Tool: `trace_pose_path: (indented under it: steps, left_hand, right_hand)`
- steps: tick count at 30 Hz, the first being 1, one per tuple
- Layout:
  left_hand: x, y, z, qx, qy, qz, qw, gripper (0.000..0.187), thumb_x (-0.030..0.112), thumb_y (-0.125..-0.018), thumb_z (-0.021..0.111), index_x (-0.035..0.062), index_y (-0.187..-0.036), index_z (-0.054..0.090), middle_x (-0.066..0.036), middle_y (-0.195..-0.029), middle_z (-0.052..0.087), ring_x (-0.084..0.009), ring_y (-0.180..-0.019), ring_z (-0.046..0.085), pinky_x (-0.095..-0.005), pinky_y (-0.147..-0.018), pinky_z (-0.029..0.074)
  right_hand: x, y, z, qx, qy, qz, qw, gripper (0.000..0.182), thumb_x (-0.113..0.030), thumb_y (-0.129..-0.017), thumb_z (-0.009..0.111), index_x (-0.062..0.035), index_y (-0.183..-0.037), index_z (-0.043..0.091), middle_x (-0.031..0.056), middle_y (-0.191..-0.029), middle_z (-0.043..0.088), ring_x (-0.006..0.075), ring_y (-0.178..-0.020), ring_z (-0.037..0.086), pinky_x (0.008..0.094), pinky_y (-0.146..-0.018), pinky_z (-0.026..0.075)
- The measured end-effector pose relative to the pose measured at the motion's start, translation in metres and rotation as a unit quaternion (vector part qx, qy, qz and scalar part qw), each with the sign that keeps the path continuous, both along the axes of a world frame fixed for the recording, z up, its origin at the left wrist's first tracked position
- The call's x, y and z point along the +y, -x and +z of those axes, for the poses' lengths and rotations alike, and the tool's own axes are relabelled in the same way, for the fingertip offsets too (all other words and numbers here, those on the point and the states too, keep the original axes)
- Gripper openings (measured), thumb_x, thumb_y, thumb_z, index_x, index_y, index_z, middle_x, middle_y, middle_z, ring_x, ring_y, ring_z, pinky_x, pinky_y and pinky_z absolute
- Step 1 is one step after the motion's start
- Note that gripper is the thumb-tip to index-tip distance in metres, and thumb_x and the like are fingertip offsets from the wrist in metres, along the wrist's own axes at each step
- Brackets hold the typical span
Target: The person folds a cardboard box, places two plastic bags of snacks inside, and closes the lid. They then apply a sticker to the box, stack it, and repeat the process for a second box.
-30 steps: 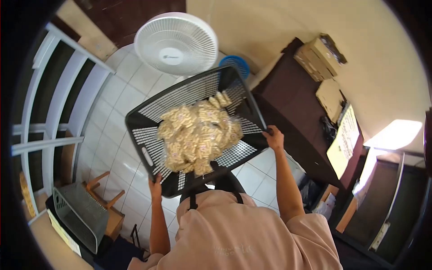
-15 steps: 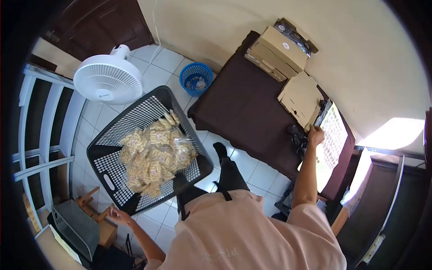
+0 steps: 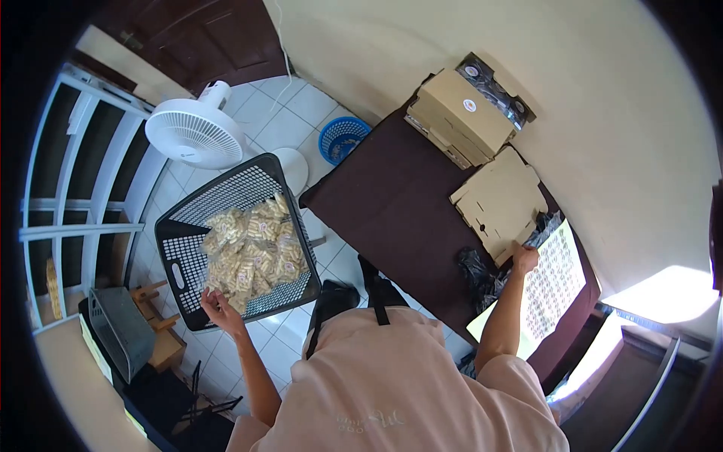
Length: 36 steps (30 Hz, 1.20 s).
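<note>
My left hand (image 3: 221,310) is over the near edge of the black plastic crate (image 3: 197,297), its fingers apart and slightly bent, with nothing in them. Inside the crate lie several clear bags of pale, finger-shaped snacks (image 3: 252,245) with small round labels. On the dark-covered table (image 3: 376,181), my right hand (image 3: 526,258) is closed between a flat cardboard piece (image 3: 501,200) and a large sheet of small round stickers (image 3: 557,282). Black plastic (image 3: 544,226) shows just beyond its fingers. What those fingers grip is hidden.
A white fan (image 3: 196,134) stands behind the crate. A blue basket (image 3: 343,139) is on the tiled floor beside the table. Stacked cardboard boxes (image 3: 459,113) sit against the wall. A crumpled black bag (image 3: 473,270) lies near the table's front edge. A grey crate (image 3: 120,331) is lower left.
My left hand has moved up and right to the crate's near edge. My right hand stays closed by the sticker sheet. The view has shifted slightly.
</note>
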<state>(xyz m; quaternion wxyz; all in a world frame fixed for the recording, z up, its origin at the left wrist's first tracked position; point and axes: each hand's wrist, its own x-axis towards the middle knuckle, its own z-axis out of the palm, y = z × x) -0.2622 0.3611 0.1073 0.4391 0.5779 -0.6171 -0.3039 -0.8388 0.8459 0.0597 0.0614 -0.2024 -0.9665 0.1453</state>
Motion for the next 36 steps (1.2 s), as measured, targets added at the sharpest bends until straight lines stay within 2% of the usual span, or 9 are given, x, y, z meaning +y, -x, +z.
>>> trace_pose_path:
  steps: [7, 10, 13, 15, 20, 24, 28, 32, 36]
  left_hand:
    - [0.035, 0.056, 0.015, 0.011, -0.018, 0.013, 1.000, 0.029, 0.014, -0.098, 0.057, 0.0048, -0.126, 0.052, -0.004, -0.098, 0.055, -0.0132, -0.090, 0.053, -0.0281, -0.074, 0.048]
    - [0.051, 0.103, 0.027, 0.048, -0.025, -0.043, 0.998, 0.031, 0.008, -0.096, 0.057, 0.0049, -0.126, 0.052, -0.005, -0.100, 0.056, -0.0134, -0.091, 0.054, -0.0279, -0.075, 0.048]
    - [0.069, 0.158, 0.041, 0.075, -0.049, -0.113, 0.990, 0.033, 0.005, -0.094, 0.056, 0.0052, -0.126, 0.052, -0.006, -0.102, 0.057, -0.0135, -0.092, 0.056, -0.0280, -0.076, 0.049]
    - [0.079, 0.194, 0.054, 0.104, -0.092, -0.199, 0.970, 0.032, 0.004, -0.094, 0.055, 0.0051, -0.126, 0.052, -0.006, -0.101, 0.057, -0.0133, -0.091, 0.057, -0.0278, -0.078, 0.050]
    - [0.109, 0.270, 0.092, 0.149, -0.284, -0.421, 0.849, 0.032, 0.011, -0.098, 0.054, 0.0066, -0.130, 0.050, -0.007, -0.105, 0.059, -0.0153, -0.099, 0.061, -0.0292, -0.081, 0.051]
    - [0.137, 0.309, 0.119, 0.160, -0.338, -0.544, 0.751, 0.059, 0.028, -0.097, 0.060, 0.0087, -0.146, 0.033, -0.013, -0.129, 0.053, -0.0221, -0.120, 0.053, -0.0354, -0.093, 0.048]
    - [0.135, 0.311, 0.115, 0.262, -0.423, -0.607, 0.620, 0.089, 0.042, -0.091, 0.068, 0.0101, -0.155, 0.016, -0.014, -0.147, 0.040, -0.0259, -0.133, 0.043, -0.0411, -0.104, 0.041]
    - [0.111, 0.291, 0.081, 0.059, -0.219, -0.477, 0.849, 0.056, 0.004, -0.090, 0.061, 0.0056, -0.142, 0.038, -0.011, -0.144, 0.040, -0.0213, -0.133, 0.040, -0.0385, -0.108, 0.036]
    - [0.081, 0.284, 0.001, 0.043, -0.193, -0.415, 0.888, 0.053, 0.002, -0.089, 0.058, 0.0054, -0.139, 0.041, -0.014, -0.141, 0.043, -0.0251, -0.130, 0.043, -0.0387, -0.108, 0.037]
  right_hand:
    - [0.005, 0.019, 0.033, 0.052, 0.100, 0.050, 0.992, 0.029, -0.026, -0.066, 0.075, -0.0013, -0.080, 0.072, 0.0142, -0.077, 0.072, 0.0280, -0.072, 0.070, 0.0388, -0.071, 0.055]
    - [-0.003, 0.015, 0.091, 0.087, 0.188, 0.082, 0.975, 0.042, -0.012, -0.073, 0.075, 0.0017, -0.110, 0.060, 0.0141, -0.084, 0.069, 0.0185, -0.074, 0.064, 0.0324, -0.069, 0.052]
    - [0.002, 0.015, 0.129, 0.084, 0.421, 0.068, 0.901, 0.066, -0.001, -0.079, 0.072, -0.0016, -0.136, 0.038, 0.0178, -0.094, 0.066, 0.0226, -0.082, 0.064, 0.0341, -0.070, 0.053]
    - [-0.022, -0.008, 0.195, 0.078, 0.502, 0.079, 0.858, 0.060, 0.001, -0.082, 0.067, -0.0061, -0.136, 0.040, 0.0125, -0.095, 0.065, 0.0175, -0.086, 0.063, 0.0276, -0.069, 0.051]
    - [-0.022, -0.051, 0.288, 0.065, 0.506, 0.246, 0.824, 0.034, -0.002, -0.083, 0.061, -0.0020, -0.117, 0.055, 0.0114, -0.100, 0.062, 0.0169, -0.088, 0.061, 0.0284, -0.075, 0.049]
    - [-0.024, -0.063, 0.298, 0.016, 0.577, 0.427, 0.696, 0.025, -0.006, -0.078, 0.065, 0.0037, -0.100, 0.060, 0.0112, -0.101, 0.062, 0.0204, -0.093, 0.060, 0.0325, -0.087, 0.044]
    - [-0.070, -0.063, 0.273, -0.125, 0.569, 0.429, 0.690, 0.024, -0.001, -0.075, 0.067, 0.0031, -0.098, 0.066, 0.0067, -0.092, 0.060, 0.0156, -0.086, 0.055, 0.0275, -0.076, 0.041]
    - [-0.136, -0.057, 0.207, -0.260, 0.556, 0.417, 0.671, 0.024, 0.007, -0.084, 0.062, 0.0009, -0.107, 0.066, 0.0057, -0.102, 0.064, 0.0105, -0.090, 0.058, 0.0263, -0.075, 0.048]
    - [-0.180, -0.056, 0.072, -0.253, 0.473, 0.470, 0.701, 0.027, -0.003, -0.091, 0.057, -0.0037, -0.117, 0.063, 0.0050, -0.091, 0.065, 0.0121, -0.073, 0.062, 0.0274, -0.059, 0.054]
